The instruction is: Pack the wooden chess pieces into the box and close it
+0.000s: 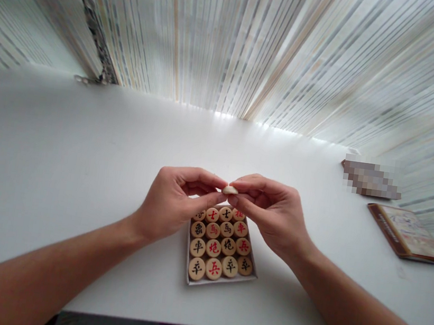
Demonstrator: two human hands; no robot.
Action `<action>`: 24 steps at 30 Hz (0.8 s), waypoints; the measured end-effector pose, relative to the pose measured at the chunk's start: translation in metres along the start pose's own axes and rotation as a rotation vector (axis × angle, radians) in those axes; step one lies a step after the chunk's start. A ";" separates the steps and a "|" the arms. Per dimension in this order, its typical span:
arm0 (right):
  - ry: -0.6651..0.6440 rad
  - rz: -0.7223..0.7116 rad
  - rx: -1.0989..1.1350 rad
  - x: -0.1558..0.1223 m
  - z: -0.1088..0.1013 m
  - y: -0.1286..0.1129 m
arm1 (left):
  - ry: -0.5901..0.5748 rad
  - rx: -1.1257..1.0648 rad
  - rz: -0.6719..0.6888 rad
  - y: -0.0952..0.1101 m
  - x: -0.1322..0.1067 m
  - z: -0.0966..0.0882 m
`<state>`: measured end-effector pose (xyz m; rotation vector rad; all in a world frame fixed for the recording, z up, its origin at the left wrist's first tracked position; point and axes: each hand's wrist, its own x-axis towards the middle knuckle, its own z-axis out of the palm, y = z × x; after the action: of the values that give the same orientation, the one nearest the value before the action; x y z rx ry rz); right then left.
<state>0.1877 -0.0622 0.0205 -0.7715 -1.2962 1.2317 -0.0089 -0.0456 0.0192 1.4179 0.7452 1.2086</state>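
Observation:
A small open box [218, 282] lies on the white table [80, 166] in front of me, filled with several round wooden chess pieces [214, 247] marked in red and black characters. Just above its far edge, my left hand [174, 199] and my right hand [270, 209] meet fingertip to fingertip. Both pinch one pale round piece [230, 190] between thumbs and forefingers, held edge-on. The far row of pieces in the box is partly hidden behind my fingers.
A brown box lid or booklet [407, 233] lies at the right of the table, with a blurred-out object [370, 178] beyond it. Striped curtains [256, 45] hang behind the table's far edge. The table's near edge [195, 324] runs just below the box.

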 end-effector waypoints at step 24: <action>0.002 0.238 0.036 0.000 -0.009 0.003 | 0.004 -0.051 -0.030 0.002 0.002 0.000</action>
<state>0.1961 -0.0599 0.0160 -0.9208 -1.2023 1.4387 -0.0085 -0.0443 0.0221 1.3577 0.7310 1.1993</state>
